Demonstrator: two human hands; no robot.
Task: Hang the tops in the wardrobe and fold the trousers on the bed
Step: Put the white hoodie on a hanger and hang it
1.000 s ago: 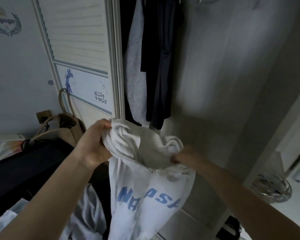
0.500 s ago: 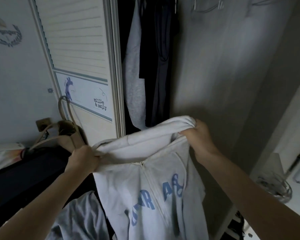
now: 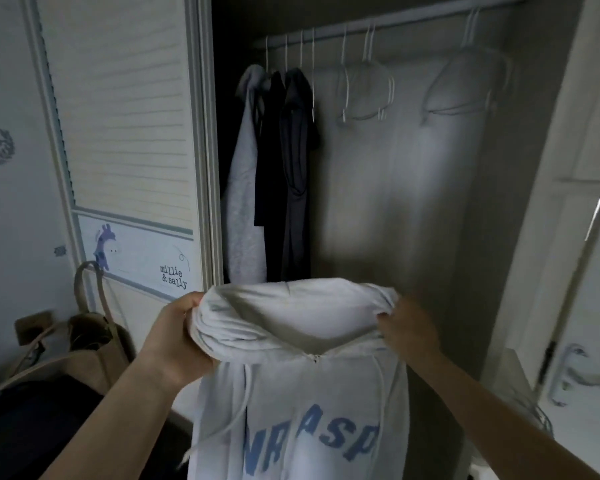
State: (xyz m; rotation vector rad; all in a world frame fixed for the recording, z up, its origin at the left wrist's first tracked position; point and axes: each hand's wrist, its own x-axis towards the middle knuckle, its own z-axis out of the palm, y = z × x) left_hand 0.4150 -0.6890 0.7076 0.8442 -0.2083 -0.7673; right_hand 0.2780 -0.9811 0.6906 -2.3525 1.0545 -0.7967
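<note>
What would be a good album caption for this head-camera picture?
Both hands, left hand and right hand, hold up a white hoodie before the open wardrobe's rail of empty hangers.

Open room on the right side of the wardrobe rail

My left hand (image 3: 174, 336) and right hand (image 3: 407, 329) grip the white hoodie (image 3: 298, 382), and it blocks the way low down in front of me. Up on the rail (image 3: 413, 20), three hung tops (image 3: 274, 168) fill the left end. Bare white hangers (image 3: 368, 91) hang in the middle and right, with open room below them.
</note>
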